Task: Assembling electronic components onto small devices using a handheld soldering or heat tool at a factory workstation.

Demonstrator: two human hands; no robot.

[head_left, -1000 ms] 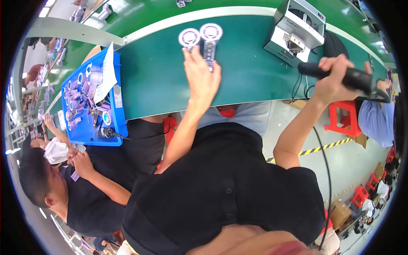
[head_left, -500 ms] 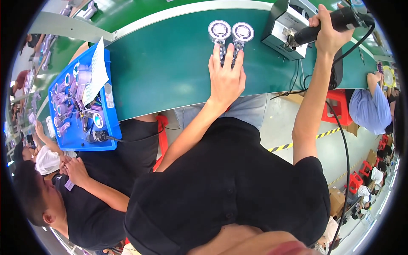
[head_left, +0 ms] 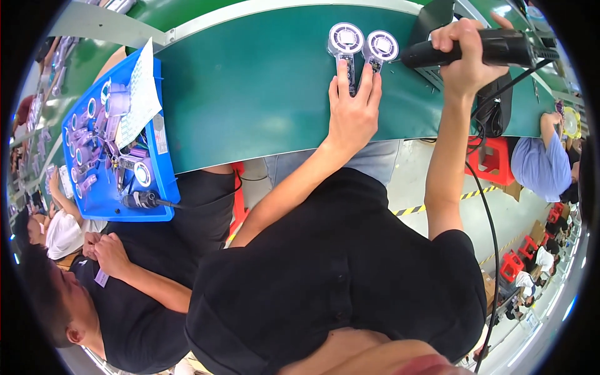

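Two round-headed handheld fans with exposed circuit boards in their handles, the left fan [head_left: 345,39] and the right fan [head_left: 381,45], lie side by side on the green table. My left hand [head_left: 354,119] rests over their handles, fingers stretched out and touching them. My right hand [head_left: 465,62] is wrapped round a black electric screwdriver [head_left: 431,57], held almost level. Its front end points left at the right fan's head, with a small gap that I cannot judge exactly. Behind my right hand stands a box-shaped screw feeder [head_left: 431,28], partly hidden.
A blue tray [head_left: 167,181] of purple fan parts, a paper sheet [head_left: 142,103] and a dark cable plug [head_left: 140,199] stands at the left. Beside it sits a co-worker [head_left: 131,294]. A black cable [head_left: 490,231] hangs right of my arm. Red stools [head_left: 490,159] stand beyond the table.
My right hand has brought the screwdriver from the screw feeder's front leftward to the right fan, levelling it. My left hand and both fans appear slightly farther right.
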